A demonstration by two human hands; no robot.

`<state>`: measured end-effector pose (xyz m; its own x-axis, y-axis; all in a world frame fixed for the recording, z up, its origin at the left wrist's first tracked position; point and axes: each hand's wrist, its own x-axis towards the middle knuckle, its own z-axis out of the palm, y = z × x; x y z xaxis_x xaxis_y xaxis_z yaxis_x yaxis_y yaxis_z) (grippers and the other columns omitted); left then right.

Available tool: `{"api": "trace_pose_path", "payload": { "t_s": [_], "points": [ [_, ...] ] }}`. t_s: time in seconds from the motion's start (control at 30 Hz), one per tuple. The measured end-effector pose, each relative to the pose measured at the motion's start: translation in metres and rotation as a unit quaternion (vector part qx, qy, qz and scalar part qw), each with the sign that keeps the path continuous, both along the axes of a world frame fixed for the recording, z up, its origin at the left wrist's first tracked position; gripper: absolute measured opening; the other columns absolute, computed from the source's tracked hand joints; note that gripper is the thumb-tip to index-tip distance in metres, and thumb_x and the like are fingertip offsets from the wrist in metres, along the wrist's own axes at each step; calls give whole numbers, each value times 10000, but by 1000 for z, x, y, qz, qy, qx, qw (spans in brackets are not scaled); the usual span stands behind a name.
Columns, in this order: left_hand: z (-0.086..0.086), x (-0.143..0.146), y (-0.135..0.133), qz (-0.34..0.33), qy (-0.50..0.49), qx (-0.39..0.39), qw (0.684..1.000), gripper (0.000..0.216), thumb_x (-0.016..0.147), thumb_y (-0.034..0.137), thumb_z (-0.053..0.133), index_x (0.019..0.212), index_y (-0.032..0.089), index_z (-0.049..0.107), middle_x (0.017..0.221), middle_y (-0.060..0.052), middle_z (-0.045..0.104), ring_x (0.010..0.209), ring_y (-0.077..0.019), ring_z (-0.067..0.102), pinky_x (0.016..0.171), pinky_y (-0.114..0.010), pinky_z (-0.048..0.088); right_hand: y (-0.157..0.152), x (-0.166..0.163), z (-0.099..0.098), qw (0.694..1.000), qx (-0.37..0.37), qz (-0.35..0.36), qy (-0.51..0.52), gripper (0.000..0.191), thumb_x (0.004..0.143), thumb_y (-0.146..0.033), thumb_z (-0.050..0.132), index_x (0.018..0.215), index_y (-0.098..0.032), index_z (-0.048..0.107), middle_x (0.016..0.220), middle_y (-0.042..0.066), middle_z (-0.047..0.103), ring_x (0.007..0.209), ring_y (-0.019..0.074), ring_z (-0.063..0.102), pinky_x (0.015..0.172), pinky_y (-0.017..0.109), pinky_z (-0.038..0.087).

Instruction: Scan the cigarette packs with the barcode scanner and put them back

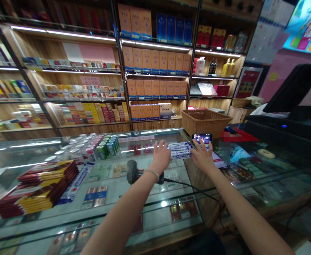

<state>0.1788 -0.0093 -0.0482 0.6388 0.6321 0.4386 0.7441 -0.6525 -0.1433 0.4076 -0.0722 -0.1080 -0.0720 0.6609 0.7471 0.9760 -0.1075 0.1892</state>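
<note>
Two bare arms (pixel 126 210) reach over the glass counter (pixel 144 157). From far off, I see the left hand (pixel 162 156) and right hand (pixel 203 156) at each end of the blue-and-white packs (pixel 180 150), maybe to keep the row neat. The right fingers spread wide; the left ones look closer together, and I can't tell if they grip. The scanner (pixel 132 171) lies below the left arm, perhaps so it's handy.
</note>
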Motion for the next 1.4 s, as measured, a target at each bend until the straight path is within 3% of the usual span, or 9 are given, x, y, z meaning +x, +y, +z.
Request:
{"api": "trace_pose_path", "payload": {
  "t_s": [0.33, 0.63, 1.03, 1.4],
  "points": [
    [17, -6, -5, -11, -9, 13, 1000, 171, 823, 249, 746, 982, 207, 792, 1368, -102, 653, 1446, -360, 404, 1224, -604, 270, -3, -3, 24, 1000, 14, 0, -27, 100, 902, -217, 639, 912, -250, 733, 1528, 58, 559, 1479, 329, 344, 1218, 637, 39],
    [36, -33, -4, 2, -27, 35, 999, 149, 819, 297, 769, 959, 256, 797, 1373, -80, 649, 1435, -370, 400, 1202, -611, 289, 8, -19, 42, 997, 48, 22, -49, 96, 902, -219, 632, 898, -249, 723, 1535, 60, 546, 1481, 327, 332, 1220, 645, 10],
    [60, -108, 3, 51, -57, 70, 995, 69, 801, 271, 760, 858, 264, 798, 1411, -67, 645, 1448, -369, 396, 1203, -631, 274, 28, -86, 70, 994, 62, 73, -55, 77, 929, -263, 626, 893, -251, 693, 1566, 52, 506, 1504, 329, 304, 1227, 651, 7],
    [65, -182, 3, 90, -113, 52, 988, 28, 786, 246, 779, 793, 273, 778, 1402, -55, 645, 1446, -373, 394, 1214, -635, 237, 42, -156, 84, 990, 32, 133, -23, 135, 942, -240, 591, 949, -267, 723, 1571, 54, 502, 1509, 326, 287, 1227, 662, 19]
  ]
}}
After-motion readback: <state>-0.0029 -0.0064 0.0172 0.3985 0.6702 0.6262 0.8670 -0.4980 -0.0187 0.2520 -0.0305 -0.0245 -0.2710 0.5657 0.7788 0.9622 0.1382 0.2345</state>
